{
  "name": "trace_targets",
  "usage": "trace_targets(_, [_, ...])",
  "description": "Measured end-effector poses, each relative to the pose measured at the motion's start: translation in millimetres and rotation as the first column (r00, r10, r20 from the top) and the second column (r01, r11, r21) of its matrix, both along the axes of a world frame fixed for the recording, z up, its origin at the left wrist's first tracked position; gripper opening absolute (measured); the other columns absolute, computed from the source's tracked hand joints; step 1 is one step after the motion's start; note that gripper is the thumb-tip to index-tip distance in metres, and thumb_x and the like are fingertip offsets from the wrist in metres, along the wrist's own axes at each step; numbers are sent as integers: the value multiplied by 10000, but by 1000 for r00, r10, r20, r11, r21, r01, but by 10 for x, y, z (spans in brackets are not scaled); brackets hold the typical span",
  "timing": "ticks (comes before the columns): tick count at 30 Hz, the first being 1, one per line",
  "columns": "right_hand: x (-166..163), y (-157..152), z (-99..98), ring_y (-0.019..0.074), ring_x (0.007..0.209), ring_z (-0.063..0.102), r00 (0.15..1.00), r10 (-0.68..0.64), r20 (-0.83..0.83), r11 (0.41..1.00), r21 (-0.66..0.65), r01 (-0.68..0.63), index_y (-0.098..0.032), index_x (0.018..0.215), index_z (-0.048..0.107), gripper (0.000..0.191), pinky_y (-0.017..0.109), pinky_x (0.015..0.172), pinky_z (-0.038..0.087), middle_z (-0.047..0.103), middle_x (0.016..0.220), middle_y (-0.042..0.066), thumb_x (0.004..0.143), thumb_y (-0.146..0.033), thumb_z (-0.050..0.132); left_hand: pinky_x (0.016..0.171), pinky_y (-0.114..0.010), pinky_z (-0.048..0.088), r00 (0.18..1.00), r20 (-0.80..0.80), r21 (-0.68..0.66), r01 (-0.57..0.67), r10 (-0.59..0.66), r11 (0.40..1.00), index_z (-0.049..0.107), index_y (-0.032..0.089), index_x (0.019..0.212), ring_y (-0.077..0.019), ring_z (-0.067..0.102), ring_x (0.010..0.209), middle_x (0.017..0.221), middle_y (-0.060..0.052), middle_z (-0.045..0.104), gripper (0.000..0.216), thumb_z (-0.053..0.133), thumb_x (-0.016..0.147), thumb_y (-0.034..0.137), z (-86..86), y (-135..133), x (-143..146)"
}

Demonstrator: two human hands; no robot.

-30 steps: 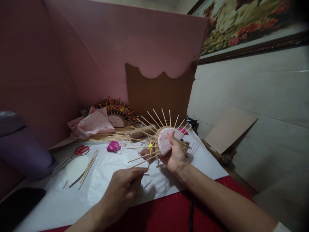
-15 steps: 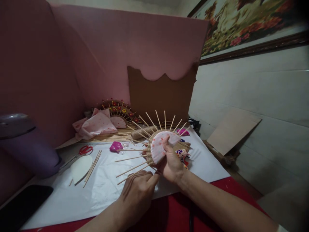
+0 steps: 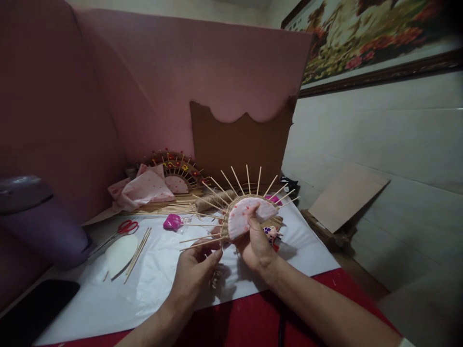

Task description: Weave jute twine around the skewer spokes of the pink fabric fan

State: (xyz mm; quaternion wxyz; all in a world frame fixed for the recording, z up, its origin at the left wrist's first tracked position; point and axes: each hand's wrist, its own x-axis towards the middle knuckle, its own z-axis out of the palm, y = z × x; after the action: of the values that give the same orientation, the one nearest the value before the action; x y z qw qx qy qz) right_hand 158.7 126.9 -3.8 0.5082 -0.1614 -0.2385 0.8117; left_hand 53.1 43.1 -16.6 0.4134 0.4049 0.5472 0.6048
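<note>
My right hand [image 3: 259,246] grips a half-round piece [image 3: 240,219] covered in pink-dotted white cloth, thumb on its front and fingers behind. Thin wooden sticks fan out from its curved edge, and twine [image 3: 224,222] is woven between them along that rim. At the lower left end of the rim, my left hand [image 3: 195,267] is closed, thumb and fingers together on the twine by the lowest sticks. Some of its fingers are hidden behind the sticks. A loose tangle of twine [image 3: 216,277] hangs beside the left thumb.
Red-handled scissors [image 3: 126,226], a white oval piece [image 3: 122,255] and loose sticks [image 3: 138,255] lie at left, near a black phone-like object [image 3: 39,308]. Behind are a twine roll [image 3: 213,200], dotted cloth [image 3: 144,185], a decorated fan piece [image 3: 177,166] and brown cardboard [image 3: 238,144].
My left hand has turned and moved left and up, close to the rim's lower end. The half-round piece has shifted slightly right and tilted in my right hand.
</note>
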Motion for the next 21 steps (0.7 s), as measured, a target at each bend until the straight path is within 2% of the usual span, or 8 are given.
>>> trace_targets(3, [-8,-21,24,128,621,581,997,-83,-2,996,-32,83,-198,822,568,394,261,630,478,628,668,-15,639,-539,641,370,-182,350,945,320,8,72,-71,997,644,122,800,-57,455,376,656,-29,653,269,733,587,259,29,33,77])
trace_targets(5, [-11,-41,40,114,585,567,996,-93,-1,995,-42,93,-194,793,564,387,243,596,475,614,639,-30,619,-526,663,308,-159,265,922,383,-53,86,-59,995,651,119,752,-32,372,304,554,-9,628,235,724,600,283,44,43,124])
trace_targets(7, [-11,-50,51,121,582,568,997,-75,7,996,-42,75,-184,781,569,412,238,558,469,613,629,-22,617,-553,646,304,-139,235,941,339,-78,38,-9,996,674,112,735,-38,402,340,558,-30,642,206,721,605,264,61,53,139])
trace_targets(9, [-7,-42,58,117,576,569,997,-78,10,995,-56,79,-186,787,572,419,226,533,462,617,634,-25,612,-560,644,315,-127,230,965,260,-62,-18,34,998,701,104,756,-60,466,433,645,-71,676,205,729,589,220,84,67,120])
trace_targets(12, [5,-17,70,77,538,552,991,-136,2,987,-85,136,-214,793,561,367,187,520,449,608,636,-68,593,-493,693,329,-141,279,977,213,-17,-24,27,1000,713,90,745,-89,496,491,706,-99,684,210,736,567,199,117,88,79])
trace_targets(16, [12,6,94,60,502,532,993,-116,-1,987,-116,115,-208,775,549,369,174,489,436,583,610,-82,597,-499,689,388,-164,353,960,279,75,17,-37,997,675,115,701,-78,471,463,627,-33,630,143,694,636,241,103,94,107])
trace_targets(21, [-14,-1,88,63,539,547,991,-130,-20,974,-190,123,-213,802,557,326,175,509,438,599,656,-80,611,-431,706,458,-139,356,962,269,45,-60,46,997,633,131,644,-50,404,473,520,36,509,161,650,700,281,-47,96,174])
